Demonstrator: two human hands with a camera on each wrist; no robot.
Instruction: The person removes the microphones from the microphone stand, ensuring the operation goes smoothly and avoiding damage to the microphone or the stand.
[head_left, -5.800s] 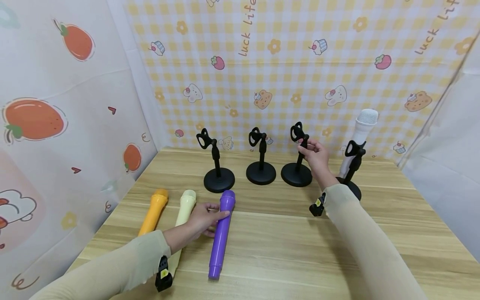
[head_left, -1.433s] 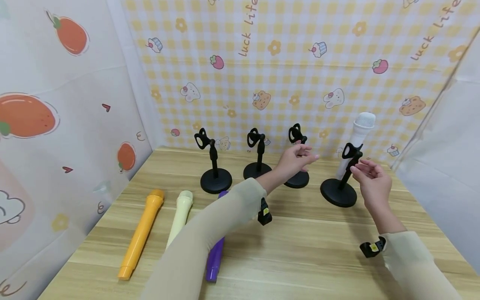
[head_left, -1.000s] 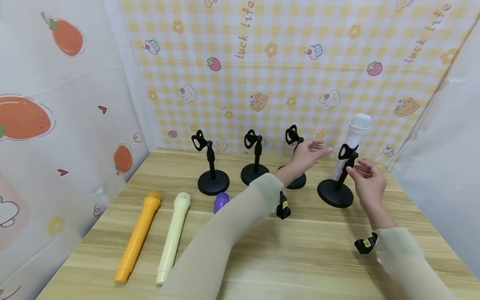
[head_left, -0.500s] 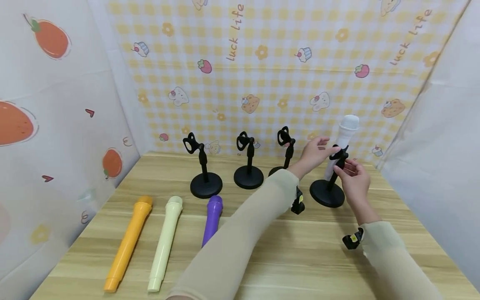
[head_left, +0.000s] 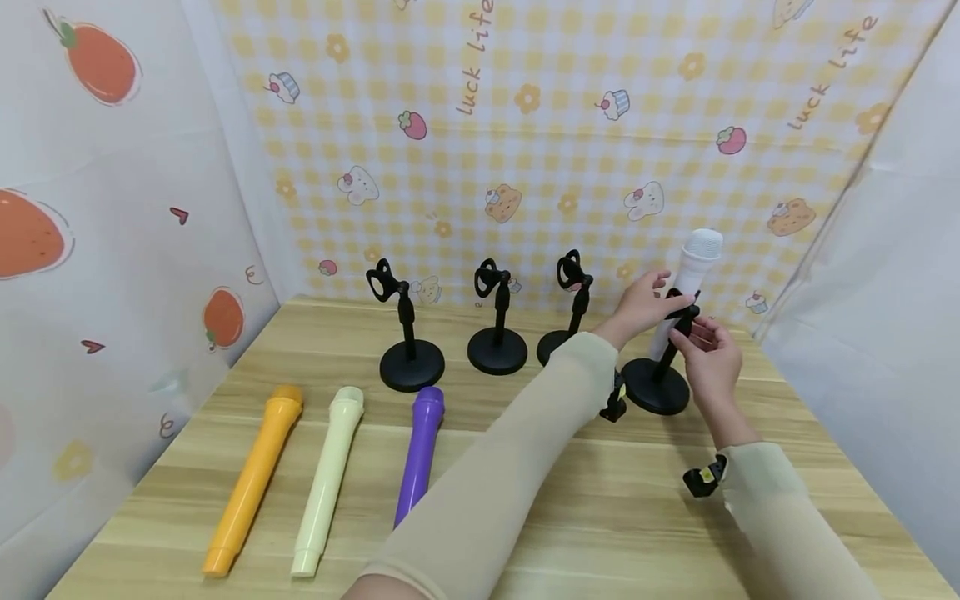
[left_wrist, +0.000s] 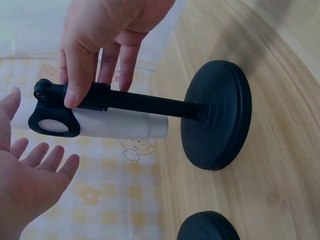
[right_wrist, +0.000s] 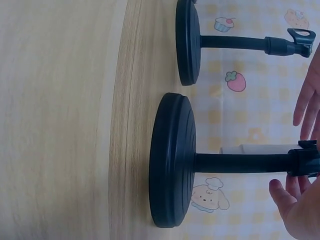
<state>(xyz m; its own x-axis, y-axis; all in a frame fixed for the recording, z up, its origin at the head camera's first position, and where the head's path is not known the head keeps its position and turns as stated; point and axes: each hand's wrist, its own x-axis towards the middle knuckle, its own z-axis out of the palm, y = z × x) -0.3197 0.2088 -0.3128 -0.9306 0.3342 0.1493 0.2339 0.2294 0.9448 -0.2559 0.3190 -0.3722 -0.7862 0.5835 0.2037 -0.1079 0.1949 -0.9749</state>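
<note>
Pale wood-grain surface [head_left: 645, 517], smooth with a faint satin sheen. Matt black stand [left_wrist: 215, 112], round base ringed with fine concentric grooves, post smooth and slightly glossy like painted metal or hard plastic; same dull black finish on the three bare stands [head_left: 411, 329]. Smooth white plastic on the white microphone [head_left: 686, 283], finely textured at its head. Glossy moulded plastic on the orange microphone [head_left: 253, 479], cream microphone [head_left: 327, 479] and purple microphone [head_left: 417, 454]. Thin printed cloth or film backdrop [head_left: 525, 125], creased, lightly shiny. Soft matt beige knit sleeves [head_left: 510, 492].
</note>
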